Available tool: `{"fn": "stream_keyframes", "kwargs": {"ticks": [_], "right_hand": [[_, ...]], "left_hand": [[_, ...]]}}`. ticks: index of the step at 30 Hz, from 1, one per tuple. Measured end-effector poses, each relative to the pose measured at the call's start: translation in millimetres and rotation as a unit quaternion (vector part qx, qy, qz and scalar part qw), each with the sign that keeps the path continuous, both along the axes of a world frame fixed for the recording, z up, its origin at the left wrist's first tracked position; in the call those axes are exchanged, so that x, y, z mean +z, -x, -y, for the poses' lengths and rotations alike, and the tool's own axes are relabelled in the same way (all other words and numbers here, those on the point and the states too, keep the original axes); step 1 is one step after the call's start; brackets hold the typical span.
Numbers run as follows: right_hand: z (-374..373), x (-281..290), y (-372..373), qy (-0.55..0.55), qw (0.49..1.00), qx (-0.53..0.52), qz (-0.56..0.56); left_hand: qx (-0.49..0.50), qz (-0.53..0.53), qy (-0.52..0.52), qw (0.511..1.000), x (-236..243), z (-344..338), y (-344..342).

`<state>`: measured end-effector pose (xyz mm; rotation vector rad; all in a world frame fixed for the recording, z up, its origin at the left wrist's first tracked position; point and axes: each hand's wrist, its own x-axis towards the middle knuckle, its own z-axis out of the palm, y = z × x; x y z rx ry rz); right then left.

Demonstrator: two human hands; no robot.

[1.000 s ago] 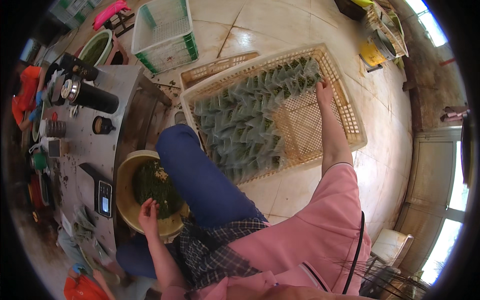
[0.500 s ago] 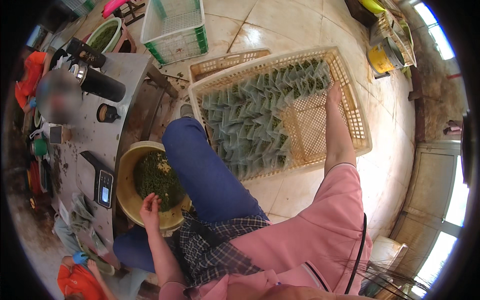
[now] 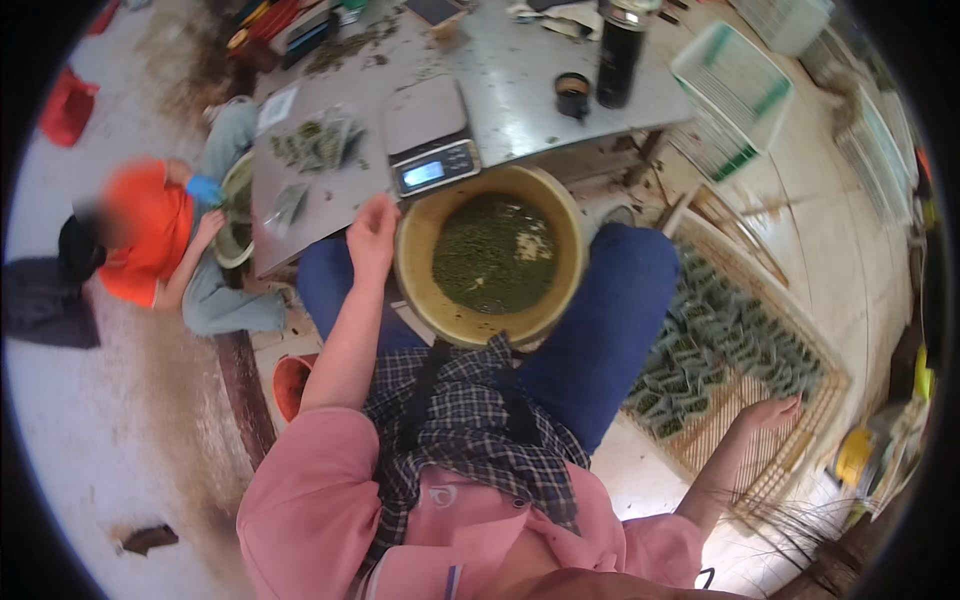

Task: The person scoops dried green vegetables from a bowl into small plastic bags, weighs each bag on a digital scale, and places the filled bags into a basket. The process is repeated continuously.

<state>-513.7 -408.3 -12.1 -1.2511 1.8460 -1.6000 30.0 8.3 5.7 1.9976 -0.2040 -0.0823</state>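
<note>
Over the desk's (image 3: 525, 112) near edge: left hand (image 3: 372, 232) beside the scale (image 3: 430, 130), fingers curled narrow; whether they pinch anything cannot be told.
Crate (image 3: 838, 384) by the right knee: filled bags (image 3: 712, 320) stand in rows; right hand (image 3: 770, 412) reaches a row's end near the right edge, fingers narrow, any grip hidden.
Basin (image 3: 413, 262) between the knees: loose green plant bits (image 3: 490, 250).
Desk's left end: more bags (image 3: 315, 146).
Step in hand: apparently settling a bag into the row.
Next move: likely calls for right fingers to ease clear without tipping neighbours.
</note>
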Motion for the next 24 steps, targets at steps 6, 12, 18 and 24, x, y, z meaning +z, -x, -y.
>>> {"fn": "stream_keyframes", "kwargs": {"ticks": [6,12,18,24], "right_hand": [[-52.2,5.8,-111.0,0.053,0.97,0.236,-0.027],[-78.3,45.3,-165.1,0.11,0.938,0.326,-0.048],[-163.6,82.6,-287.7,0.076,0.825,0.56,0.016],[-237.7,29.8,-339.6,0.023,0.674,0.738,-0.01]], "left_hand": [[0.332,0.268,-0.022,0.904,-14.5,-134.6,-148.0],[0.303,0.138,-0.142,0.932,7.3,-151.3,-172.8],[0.044,0.174,-0.277,0.944,-27.6,-268.3,-186.9],[0.047,0.118,-0.149,0.981,59.5,-114.9,-140.4]]}}
